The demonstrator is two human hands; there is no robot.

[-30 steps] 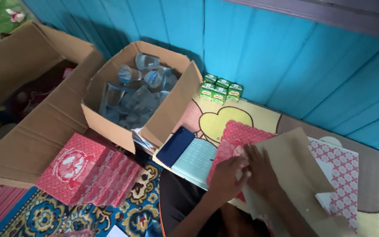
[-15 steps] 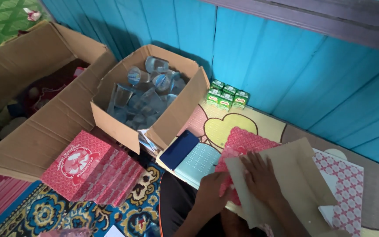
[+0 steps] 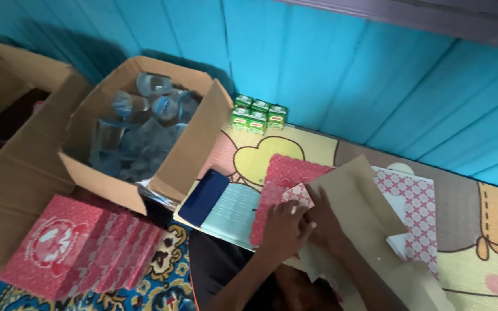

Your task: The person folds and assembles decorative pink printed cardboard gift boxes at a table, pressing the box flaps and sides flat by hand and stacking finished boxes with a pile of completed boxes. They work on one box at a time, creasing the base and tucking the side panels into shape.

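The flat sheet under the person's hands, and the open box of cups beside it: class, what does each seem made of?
The flat sheet looks like thin matte card or paperboard: plain tan face, red patterned print on the other side, crisp fold lines. The open box looks like brown corrugated cardboard, with thick dull flaps.

A turquoise plank wall (image 3: 376, 75) fills the upper frame. Below it stand green drink cartons (image 3: 257, 115). The brown cardboard box (image 3: 188, 152) at centre left holds clear plastic cups (image 3: 145, 132). At lower left lies a stack of red boxes with white print (image 3: 79, 247). Mid-frame, a red dotted sheet (image 3: 295, 170) meets plain tan card (image 3: 364, 213); right of it is a white sheet with red lattice (image 3: 416, 210). The mat (image 3: 260, 152) shows a yellow heart on pink.
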